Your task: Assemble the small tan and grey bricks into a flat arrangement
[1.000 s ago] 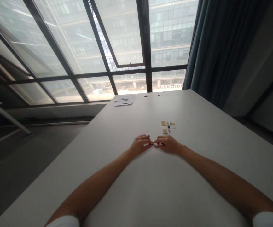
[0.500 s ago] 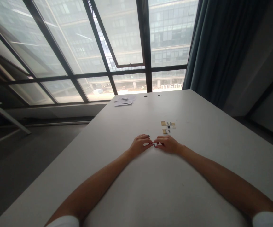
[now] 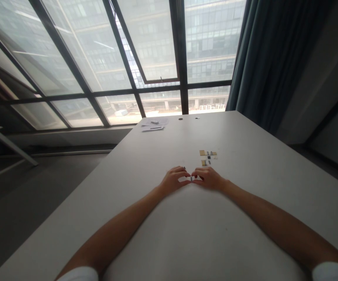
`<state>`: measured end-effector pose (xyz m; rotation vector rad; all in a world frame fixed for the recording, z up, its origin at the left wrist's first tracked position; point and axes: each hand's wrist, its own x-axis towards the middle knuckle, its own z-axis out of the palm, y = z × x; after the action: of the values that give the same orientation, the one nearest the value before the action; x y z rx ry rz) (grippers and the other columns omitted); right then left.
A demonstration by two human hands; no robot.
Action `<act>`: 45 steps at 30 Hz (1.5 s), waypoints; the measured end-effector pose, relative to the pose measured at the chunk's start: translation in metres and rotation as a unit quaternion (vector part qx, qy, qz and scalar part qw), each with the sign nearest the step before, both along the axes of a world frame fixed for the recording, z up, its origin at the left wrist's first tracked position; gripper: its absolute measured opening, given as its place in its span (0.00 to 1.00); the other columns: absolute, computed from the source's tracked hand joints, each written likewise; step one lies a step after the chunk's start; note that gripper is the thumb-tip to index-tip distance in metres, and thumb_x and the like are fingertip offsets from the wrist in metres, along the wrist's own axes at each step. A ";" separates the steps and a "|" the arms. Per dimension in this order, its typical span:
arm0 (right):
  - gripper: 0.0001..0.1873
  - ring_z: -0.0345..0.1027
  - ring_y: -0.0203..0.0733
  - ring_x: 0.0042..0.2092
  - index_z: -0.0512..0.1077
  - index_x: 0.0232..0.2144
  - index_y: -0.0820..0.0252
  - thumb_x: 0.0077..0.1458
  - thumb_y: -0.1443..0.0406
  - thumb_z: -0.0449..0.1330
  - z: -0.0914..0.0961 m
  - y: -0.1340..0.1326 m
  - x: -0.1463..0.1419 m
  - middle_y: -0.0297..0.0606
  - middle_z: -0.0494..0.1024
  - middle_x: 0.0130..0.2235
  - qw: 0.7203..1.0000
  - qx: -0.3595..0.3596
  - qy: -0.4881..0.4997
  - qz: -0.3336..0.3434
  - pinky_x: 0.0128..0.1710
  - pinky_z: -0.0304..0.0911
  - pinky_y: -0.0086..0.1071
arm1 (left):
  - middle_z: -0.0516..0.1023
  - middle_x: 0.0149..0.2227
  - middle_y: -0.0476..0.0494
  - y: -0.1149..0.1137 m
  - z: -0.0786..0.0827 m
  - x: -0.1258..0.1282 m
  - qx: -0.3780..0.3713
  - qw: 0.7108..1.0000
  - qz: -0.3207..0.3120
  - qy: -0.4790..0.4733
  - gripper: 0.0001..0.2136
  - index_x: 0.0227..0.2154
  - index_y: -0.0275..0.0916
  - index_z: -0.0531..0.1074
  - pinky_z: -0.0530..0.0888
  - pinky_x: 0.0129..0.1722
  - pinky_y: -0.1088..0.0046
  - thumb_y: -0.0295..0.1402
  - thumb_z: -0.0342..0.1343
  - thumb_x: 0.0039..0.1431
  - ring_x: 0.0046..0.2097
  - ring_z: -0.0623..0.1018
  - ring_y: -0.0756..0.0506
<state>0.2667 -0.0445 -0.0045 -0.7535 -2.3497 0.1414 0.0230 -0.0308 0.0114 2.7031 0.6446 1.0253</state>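
Observation:
A small grey block-like piece [image 3: 191, 179] is pinched between my two hands, low over the white table. From the left, the thumb and fingertips of my left hand [image 3: 175, 177] close on it. The fingertips of my right hand [image 3: 208, 177] grip its other side. It is too small for me to tell its kind. A tiny dark part [image 3: 184, 168] lies just beyond my left fingers, partly hidden by them. Past my right hand lie rows of small yellow pieces [image 3: 202, 153], a black square part [image 3: 209, 157] and a small dark grey part [image 3: 209, 162].
The white table [image 3: 169, 226] stretches forward to the windows. Papers [image 3: 153, 128] with a dark pen-like item lie at its far left. A round dark disc [image 3: 180, 119] and a small black-and-white item [image 3: 197, 118] are near the far edge. A blue curtain [image 3: 262, 66] hangs at right.
The grey piece has turned more upright between my fingertips and shows more clearly. My fingers have shifted slightly around it, while both arms stay almost where they were.

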 end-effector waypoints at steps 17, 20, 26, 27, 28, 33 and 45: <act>0.10 0.68 0.37 0.31 0.76 0.40 0.58 0.65 0.58 0.61 -0.002 0.001 0.000 0.36 0.79 0.34 1.000 -0.005 0.004 0.006 0.34 0.58 0.28 | 0.80 0.37 0.42 -0.001 0.001 0.001 0.010 1.000 -0.002 -0.003 0.08 0.39 0.40 0.79 0.73 0.41 0.70 0.38 0.62 0.62 0.39 0.78 0.46; 0.10 0.68 0.37 0.31 0.76 0.40 0.57 0.65 0.58 0.61 -0.002 0.001 0.000 0.36 0.78 0.34 1.000 -0.005 0.005 0.003 0.34 0.58 0.28 | 0.80 0.37 0.43 -0.001 0.000 0.001 0.009 1.000 0.000 -0.004 0.08 0.39 0.40 0.79 0.73 0.41 0.70 0.38 0.62 0.62 0.39 0.78 0.46; 0.10 0.69 0.37 0.31 0.76 0.40 0.57 0.65 0.57 0.61 -0.002 0.002 0.000 0.36 0.78 0.34 1.000 -0.006 0.009 0.006 0.34 0.58 0.28 | 0.79 0.37 0.43 0.000 -0.001 0.001 0.010 1.000 0.001 -0.003 0.08 0.39 0.40 0.79 0.73 0.41 0.70 0.38 0.62 0.62 0.39 0.78 0.46; 0.10 0.69 0.37 0.32 0.76 0.40 0.57 0.65 0.57 0.61 -0.002 0.002 0.000 0.36 0.79 0.34 1.000 -0.005 0.009 0.007 0.34 0.58 0.28 | 0.79 0.37 0.43 0.000 -0.001 0.001 0.010 1.000 0.000 -0.003 0.08 0.39 0.40 0.79 0.73 0.41 0.70 0.38 0.62 0.62 0.39 0.78 0.46; 0.10 0.70 0.38 0.32 0.76 0.40 0.57 0.65 0.57 0.61 -0.002 0.002 0.000 0.36 0.79 0.34 1.000 -0.005 0.008 0.007 0.34 0.58 0.28 | 0.79 0.37 0.43 0.000 -0.001 0.001 0.010 1.000 -0.001 -0.004 0.07 0.39 0.40 0.79 0.73 0.41 0.70 0.38 0.62 0.62 0.39 0.78 0.46; 0.10 0.71 0.38 0.33 0.76 0.41 0.57 0.65 0.57 0.61 -0.003 0.003 0.001 0.36 0.79 0.35 1.000 -0.007 0.004 0.003 0.36 0.59 0.28 | 0.79 0.37 0.43 -0.001 0.000 0.001 0.009 1.000 -0.004 -0.007 0.07 0.39 0.40 0.79 0.73 0.40 0.71 0.37 0.62 0.62 0.39 0.78 0.46; 0.11 0.70 0.38 0.32 0.76 0.43 0.57 0.65 0.57 0.61 -0.001 0.001 0.000 0.37 0.79 0.35 1.000 -0.006 0.003 0.003 0.35 0.59 0.28 | 0.79 0.36 0.43 0.000 -0.001 0.001 0.003 1.000 0.005 -0.004 0.08 0.37 0.40 0.78 0.73 0.40 0.71 0.39 0.62 0.62 0.38 0.78 0.46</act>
<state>0.2670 -0.0436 -0.0056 -0.7515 -2.3483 0.1600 0.0245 -0.0309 0.0104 2.7015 0.6540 1.0421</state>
